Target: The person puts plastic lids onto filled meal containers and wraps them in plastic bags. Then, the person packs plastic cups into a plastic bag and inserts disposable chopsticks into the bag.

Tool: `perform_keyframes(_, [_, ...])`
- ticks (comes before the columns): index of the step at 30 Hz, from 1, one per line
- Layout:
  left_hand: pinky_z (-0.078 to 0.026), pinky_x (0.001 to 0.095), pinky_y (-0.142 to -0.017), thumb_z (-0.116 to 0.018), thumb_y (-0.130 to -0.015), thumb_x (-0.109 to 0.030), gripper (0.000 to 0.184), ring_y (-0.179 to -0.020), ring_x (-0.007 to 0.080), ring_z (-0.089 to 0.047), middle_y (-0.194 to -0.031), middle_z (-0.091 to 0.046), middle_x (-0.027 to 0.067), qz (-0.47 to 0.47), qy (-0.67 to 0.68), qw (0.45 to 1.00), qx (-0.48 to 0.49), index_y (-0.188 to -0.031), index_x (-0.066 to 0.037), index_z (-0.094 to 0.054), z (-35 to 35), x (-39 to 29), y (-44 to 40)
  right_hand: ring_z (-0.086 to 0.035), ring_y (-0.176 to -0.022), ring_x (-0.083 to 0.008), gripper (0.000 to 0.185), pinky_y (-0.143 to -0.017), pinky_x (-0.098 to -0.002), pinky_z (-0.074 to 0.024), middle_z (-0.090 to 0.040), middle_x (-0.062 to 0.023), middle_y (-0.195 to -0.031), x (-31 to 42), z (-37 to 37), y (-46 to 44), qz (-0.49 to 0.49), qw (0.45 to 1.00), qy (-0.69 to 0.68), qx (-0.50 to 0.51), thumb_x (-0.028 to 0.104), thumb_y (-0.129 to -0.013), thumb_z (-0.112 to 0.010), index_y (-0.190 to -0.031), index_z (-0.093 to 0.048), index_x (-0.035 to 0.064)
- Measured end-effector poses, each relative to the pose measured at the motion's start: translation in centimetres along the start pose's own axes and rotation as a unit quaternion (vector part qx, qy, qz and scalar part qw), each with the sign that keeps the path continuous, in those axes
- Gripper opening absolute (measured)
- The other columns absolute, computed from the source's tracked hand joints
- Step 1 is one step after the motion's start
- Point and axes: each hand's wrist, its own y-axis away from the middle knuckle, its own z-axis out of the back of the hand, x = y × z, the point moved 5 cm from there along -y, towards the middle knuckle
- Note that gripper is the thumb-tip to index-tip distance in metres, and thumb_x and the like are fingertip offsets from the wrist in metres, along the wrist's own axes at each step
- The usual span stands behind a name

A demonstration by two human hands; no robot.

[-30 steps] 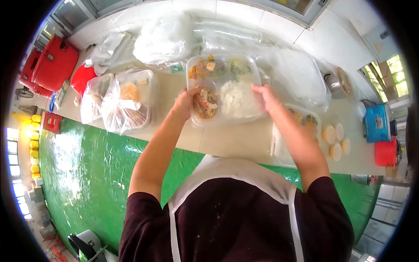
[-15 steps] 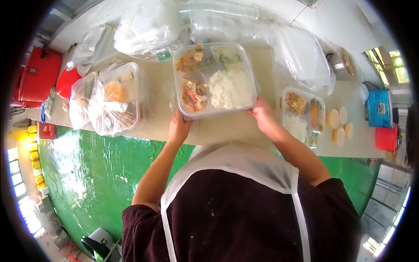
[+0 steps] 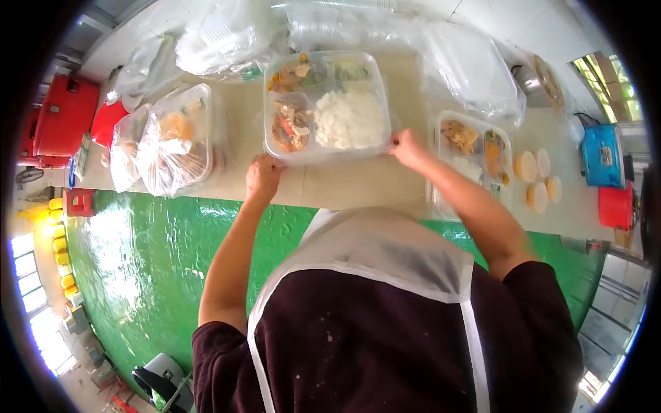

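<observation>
A clear meal container [image 3: 319,141] with several compartments lies in front of me, holding white rice [image 3: 350,118], a meat dish [image 3: 290,127], mixed vegetables [image 3: 292,76] and pale greens. Thin clear film, seemingly a plastic bag [image 3: 330,162], surrounds it; its edges are hard to make out. My left hand [image 3: 264,177] is closed at the near left corner, pinching the film. At the near right corner, my right hand [image 3: 409,149] pinches it too, fingertips beside the container's wall.
Bagged, knotted containers [image 3: 175,148] stand on the left. Another filled meal container [image 3: 475,155] and several small cups [image 3: 533,180] are on the right. Bags of stacked clear containers [image 3: 468,69] line the back. The counter's front edge borders the green floor [image 3: 151,255].
The container has shifted slightly left and away from me. My left hand has moved from beneath its near edge to the corner, fingers now closed. My right hand has closed at the right corner.
</observation>
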Motion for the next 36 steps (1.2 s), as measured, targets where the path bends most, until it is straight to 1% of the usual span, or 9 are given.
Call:
perform_keyframes(4, [-0.042, 0.0374, -0.071, -0.067, -0.072, -0.012, 0.009, -0.079, 0.0264, -0.048, -0.080, -0.057, 0.0076, -0.064, 0.107, 0.991, 0.039, -0.077, -0.005, -0.064, 1.5, -1.2, 2.4, -0.058, -0.065, -0.0178, 0.012, -0.062, -0.0324, -0.0459, -0.064, -0.0112, -0.074, 0.3, 0.5, 1.4, 0.094, 0.985, -0.040, 0.140, 0.009, -0.071, -0.065, -0.081, -0.064, 0.0026])
perform_keyframes(5, [-0.042, 0.0371, -0.070, -0.067, -0.072, -0.011, 0.008, -0.078, 0.0258, -0.048, -0.081, -0.057, 0.0073, -0.079, 0.101, 0.991, 0.032, -0.077, -0.005, -0.064, 1.7, -1.4, 3.2, -0.058, -0.067, -0.0213, 0.009, -0.062, -0.0322, -0.0455, -0.062, -0.0108, -0.074, 0.7, 0.3, 2.5, 0.008, 0.984, -0.057, 0.167, 0.007, -0.072, -0.064, -0.080, -0.063, 0.0027])
perform_keyframes(8, [-0.043, 0.0367, -0.069, -0.066, -0.072, -0.009, 0.006, -0.080, 0.0251, -0.050, -0.086, -0.057, 0.0063, -0.112, 0.041, 0.992, -0.029, -0.077, -0.006, -0.063, 3.2, -3.0, 5.8, -0.058, -0.070, -0.0272, 0.003, -0.061, -0.0340, -0.0451, -0.059, -0.0109, -0.074, 3.1, 0.7, 5.7, 0.206, 0.977, 0.029, 0.041, 0.003, -0.074, -0.058, -0.076, -0.058, 0.0025])
perform_keyframes(12, [-0.045, 0.0362, -0.066, -0.064, -0.072, -0.005, 0.005, -0.080, 0.0263, -0.054, -0.090, -0.058, 0.0065, -0.148, 0.051, 0.985, -0.070, -0.077, -0.006, -0.062, 5.7, -5.3, 6.8, -0.057, -0.072, -0.0313, 0.002, -0.060, -0.0368, -0.0448, -0.058, -0.0107, -0.079, 4.7, 1.1, 8.2, 0.234, 0.970, 0.014, 0.062, 0.002, -0.077, -0.051, -0.078, -0.051, 0.0032])
perform_keyframes(16, [-0.046, 0.0337, -0.058, -0.060, -0.078, -0.009, 0.008, -0.065, 0.0254, -0.058, -0.078, -0.060, 0.0084, -0.114, 0.023, 0.985, 0.127, -0.084, -0.005, -0.056, 6.2, -5.0, 5.6, -0.058, -0.071, -0.0308, 0.005, -0.059, -0.0383, -0.0448, -0.059, -0.0100, -0.081, 5.1, 1.6, 8.3, 0.288, 0.950, 0.083, 0.082, 0.006, -0.080, -0.050, -0.085, -0.049, 0.0061])
perform_keyframes(20, [-0.047, 0.0377, -0.060, -0.059, -0.078, -0.012, 0.008, -0.069, 0.0268, -0.059, -0.073, -0.060, 0.0082, -0.286, -0.061, 0.939, 0.183, -0.083, -0.008, -0.054, 8.8, -8.1, 2.7, -0.058, -0.067, -0.0314, 0.011, -0.057, -0.0402, -0.0451, -0.060, -0.0097, -0.079, 6.6, 3.9, 8.0, 0.293, 0.924, 0.215, 0.120, 0.008, -0.079, -0.051, -0.090, -0.049, 0.0089])
perform_keyframes(24, [-0.047, 0.0379, -0.062, -0.066, -0.067, -0.015, 0.018, -0.069, 0.0257, -0.056, -0.074, -0.054, 0.0057, -0.336, -0.151, 0.903, 0.223, -0.080, -0.008, -0.055, 10.2, -7.6, -0.1, -0.058, -0.064, -0.0315, 0.016, -0.055, -0.0413, -0.0450, -0.059, -0.0090, -0.078, 5.7, 6.4, 5.1, 0.202, 0.910, 0.335, 0.136, 0.008, -0.077, -0.052, -0.092, -0.050, 0.0111])
perform_keyframes(31, [-0.043, 0.0390, -0.074, -0.063, -0.065, -0.017, 0.007, -0.098, 0.0194, -0.050, -0.084, -0.055, -0.0002, -0.372, -0.441, 0.769, 0.276, -0.071, -0.014, -0.065, 8.7, -4.5, -8.6, -0.056, -0.090, -0.0243, 0.013, -0.064, -0.0376, -0.0453, -0.056, -0.0032, -0.095, 5.9, 8.3, -3.9, 0.261, 0.832, 0.485, 0.065, 0.008, -0.075, -0.053, -0.084, -0.061, 0.0113])
perform_keyframes(36, [-0.036, 0.0414, -0.091, -0.060, -0.072, -0.016, 0.006, -0.119, 0.0192, -0.040, -0.101, -0.059, -0.0056, -0.423, -0.513, 0.707, 0.242, -0.073, -0.018, -0.066, 6.7, -5.4, -14.3, -0.048, -0.108, -0.0210, 0.014, -0.071, -0.0340, -0.0434, -0.054, 0.0035, -0.110, 6.3, 8.1, -9.5, 0.313, 0.815, 0.485, -0.057, 0.008, -0.075, -0.053, -0.081, -0.065, 0.0133])
